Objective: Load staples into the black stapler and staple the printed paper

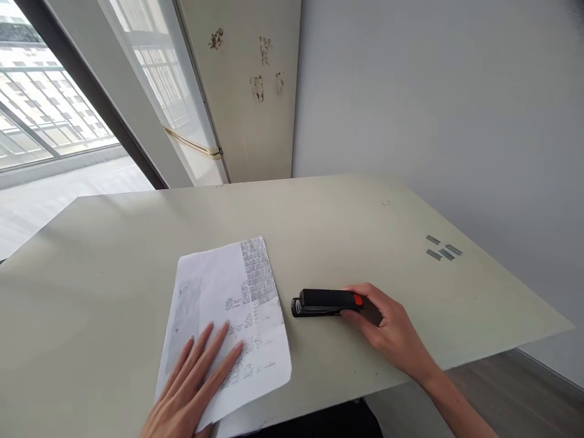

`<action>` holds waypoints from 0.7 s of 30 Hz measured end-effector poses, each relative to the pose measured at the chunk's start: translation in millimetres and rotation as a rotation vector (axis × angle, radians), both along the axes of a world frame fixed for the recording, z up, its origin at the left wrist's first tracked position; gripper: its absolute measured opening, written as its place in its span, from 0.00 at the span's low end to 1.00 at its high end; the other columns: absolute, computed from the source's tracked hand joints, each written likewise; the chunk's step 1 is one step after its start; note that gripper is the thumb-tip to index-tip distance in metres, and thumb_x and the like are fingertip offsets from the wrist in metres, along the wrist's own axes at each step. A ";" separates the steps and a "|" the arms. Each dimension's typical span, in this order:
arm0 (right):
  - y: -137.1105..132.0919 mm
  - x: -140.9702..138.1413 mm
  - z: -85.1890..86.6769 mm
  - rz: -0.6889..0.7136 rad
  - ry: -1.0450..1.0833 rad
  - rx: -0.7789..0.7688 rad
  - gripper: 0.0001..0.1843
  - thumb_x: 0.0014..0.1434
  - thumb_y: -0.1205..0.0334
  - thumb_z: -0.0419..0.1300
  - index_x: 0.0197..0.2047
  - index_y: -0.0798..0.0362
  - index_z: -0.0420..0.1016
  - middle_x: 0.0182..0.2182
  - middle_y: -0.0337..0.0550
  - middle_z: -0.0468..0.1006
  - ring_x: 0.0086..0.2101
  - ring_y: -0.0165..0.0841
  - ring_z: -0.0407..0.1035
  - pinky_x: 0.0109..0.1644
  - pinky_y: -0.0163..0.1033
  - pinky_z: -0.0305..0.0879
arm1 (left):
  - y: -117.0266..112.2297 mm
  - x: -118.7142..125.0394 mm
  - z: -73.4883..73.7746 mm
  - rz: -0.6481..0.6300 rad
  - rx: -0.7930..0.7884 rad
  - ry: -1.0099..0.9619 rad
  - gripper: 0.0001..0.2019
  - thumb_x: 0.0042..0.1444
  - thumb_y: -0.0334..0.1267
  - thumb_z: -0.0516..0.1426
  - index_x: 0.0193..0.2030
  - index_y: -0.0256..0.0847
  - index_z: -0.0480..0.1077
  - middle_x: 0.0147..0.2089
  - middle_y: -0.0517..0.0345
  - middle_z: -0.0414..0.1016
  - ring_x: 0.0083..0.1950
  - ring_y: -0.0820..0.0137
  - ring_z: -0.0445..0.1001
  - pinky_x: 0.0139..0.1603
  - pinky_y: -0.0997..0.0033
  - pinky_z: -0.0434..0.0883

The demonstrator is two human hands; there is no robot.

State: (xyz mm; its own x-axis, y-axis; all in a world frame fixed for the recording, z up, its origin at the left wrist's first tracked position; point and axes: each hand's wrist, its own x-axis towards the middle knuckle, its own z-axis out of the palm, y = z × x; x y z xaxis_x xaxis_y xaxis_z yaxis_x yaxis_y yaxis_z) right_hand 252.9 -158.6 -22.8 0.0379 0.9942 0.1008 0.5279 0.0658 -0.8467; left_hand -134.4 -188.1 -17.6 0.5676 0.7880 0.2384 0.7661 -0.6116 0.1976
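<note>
A printed white paper sheet (228, 310) lies on the pale table (319, 225), near its front edge. My left hand (196, 383) rests flat on the sheet's lower part, fingers stretched out and spread. To the right of the paper lies a black stapler (323, 302) with a red rear tab. My right hand (387, 328) grips the stapler's rear end with thumb and fingers closed on it; the stapler rests on the table, pointing left toward the paper.
Several strips of staples (442, 249) lie at the table's right side. A grey wall stands behind and to the right. A window and a sheer curtain (150, 91) are at the back left. The table's front right edge drops to wooden floor (538, 389).
</note>
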 end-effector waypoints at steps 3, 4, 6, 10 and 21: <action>0.7 2.6 -3.4 -0.164 0.087 0.063 0.16 0.67 0.45 0.64 0.53 0.43 0.77 0.44 0.46 0.82 0.42 0.43 0.78 0.40 0.45 0.79 | 20.1 37.3 0.4 -0.002 0.062 0.013 0.32 0.73 0.35 0.47 0.81 0.57 0.49 0.82 0.61 0.51 0.81 0.49 0.51 0.77 0.37 0.58; 1.1 4.0 -4.4 -0.233 0.115 0.091 0.16 0.66 0.45 0.65 0.52 0.44 0.77 0.45 0.46 0.82 0.43 0.43 0.78 0.43 0.47 0.80 | 27.4 51.0 0.0 -0.027 0.081 0.018 0.31 0.74 0.36 0.48 0.82 0.57 0.48 0.82 0.59 0.50 0.81 0.49 0.49 0.77 0.37 0.58; 2.3 8.0 -4.8 -0.366 0.162 0.145 0.17 0.65 0.45 0.67 0.52 0.44 0.77 0.47 0.47 0.81 0.45 0.43 0.78 0.49 0.49 0.80 | 42.2 79.0 -1.4 -0.085 0.102 0.034 0.31 0.76 0.42 0.51 0.82 0.53 0.48 0.83 0.54 0.48 0.82 0.46 0.46 0.77 0.35 0.57; 5.4 20.1 3.5 -0.540 0.214 0.276 0.18 0.64 0.46 0.68 0.52 0.46 0.76 0.48 0.49 0.79 0.46 0.43 0.78 0.49 0.51 0.80 | 68.6 139.8 -7.5 -0.187 0.068 0.035 0.40 0.69 0.62 0.56 0.81 0.48 0.51 0.83 0.45 0.46 0.82 0.40 0.41 0.75 0.27 0.54; 30.0 20.3 36.1 -0.450 0.177 0.441 0.16 0.67 0.48 0.64 0.53 0.46 0.72 0.50 0.49 0.77 0.49 0.42 0.77 0.52 0.51 0.80 | 77.4 330.4 -32.2 -0.251 -0.058 -0.114 0.37 0.72 0.49 0.54 0.82 0.41 0.45 0.82 0.42 0.49 0.82 0.40 0.44 0.78 0.27 0.49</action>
State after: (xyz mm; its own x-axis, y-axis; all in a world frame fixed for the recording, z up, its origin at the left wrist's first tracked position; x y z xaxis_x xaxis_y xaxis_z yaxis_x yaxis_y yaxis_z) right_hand 273.2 -128.5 13.4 0.4939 0.7444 0.4494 0.4403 0.2316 -0.8675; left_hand 196.0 -110.7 -49.8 0.7189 0.6402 0.2706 0.5625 -0.7646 0.3145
